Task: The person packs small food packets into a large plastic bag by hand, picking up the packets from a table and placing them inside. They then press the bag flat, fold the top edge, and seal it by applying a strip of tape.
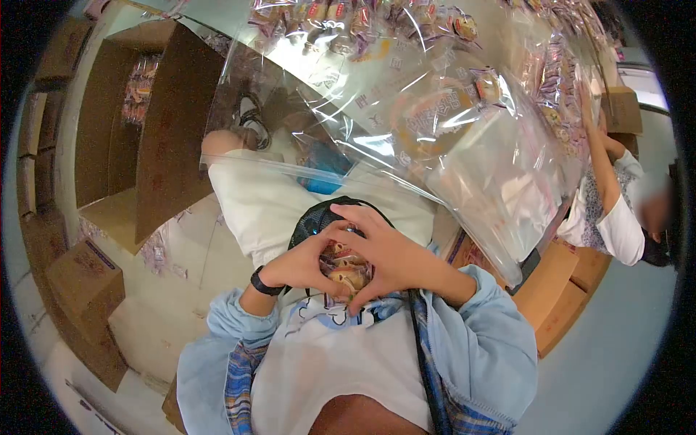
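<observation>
Close to my body, over the lap, several small wrapped pastries [346,270] sit in a row between my two hands. My left hand [308,262], with a black band at the wrist, curves around their left side. Around the right side curls my right hand [388,254], its fingers meeting the left ones at the top. Both thumbs point down near the lower end of the row. A dark mesh item [313,220] shows behind the hands. Beyond them, a large clear printed plastic bag [428,116] spreads over the worktop edge and my knees.
Piles of wrapped pastries [348,25] lie on the white table at the back. To the left stands an open tall cardboard box [174,123], with a closed carton [85,283] nearby. At right a co-worker's arm [603,167] reaches to the table, above more cartons [554,290].
</observation>
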Demonstrator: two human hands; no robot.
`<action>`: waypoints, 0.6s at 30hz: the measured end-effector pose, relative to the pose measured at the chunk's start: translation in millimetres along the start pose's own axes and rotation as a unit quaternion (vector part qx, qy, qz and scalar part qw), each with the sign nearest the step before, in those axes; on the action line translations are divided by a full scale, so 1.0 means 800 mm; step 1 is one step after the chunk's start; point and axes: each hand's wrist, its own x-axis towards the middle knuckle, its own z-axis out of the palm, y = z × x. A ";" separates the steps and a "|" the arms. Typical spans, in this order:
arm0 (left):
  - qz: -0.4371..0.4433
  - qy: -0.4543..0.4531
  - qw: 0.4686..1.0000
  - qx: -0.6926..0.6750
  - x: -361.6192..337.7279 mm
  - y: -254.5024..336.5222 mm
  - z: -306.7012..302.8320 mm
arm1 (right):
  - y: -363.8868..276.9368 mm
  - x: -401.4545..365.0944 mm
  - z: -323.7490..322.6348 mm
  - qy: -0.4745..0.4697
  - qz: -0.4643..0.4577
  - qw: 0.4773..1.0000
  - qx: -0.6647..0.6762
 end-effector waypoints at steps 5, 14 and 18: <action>-0.032 0.054 0.998 0.001 -0.011 0.015 0.011 | 0.011 -0.013 -0.014 -0.047 -0.056 0.997 0.023; 0.008 0.019 0.966 0.258 -0.016 0.053 0.029 | 0.021 0.003 -0.003 -0.032 -0.082 0.990 0.106; 0.054 0.056 0.954 0.289 -0.018 0.037 0.030 | 0.038 0.016 -0.053 -0.012 -0.068 0.995 0.073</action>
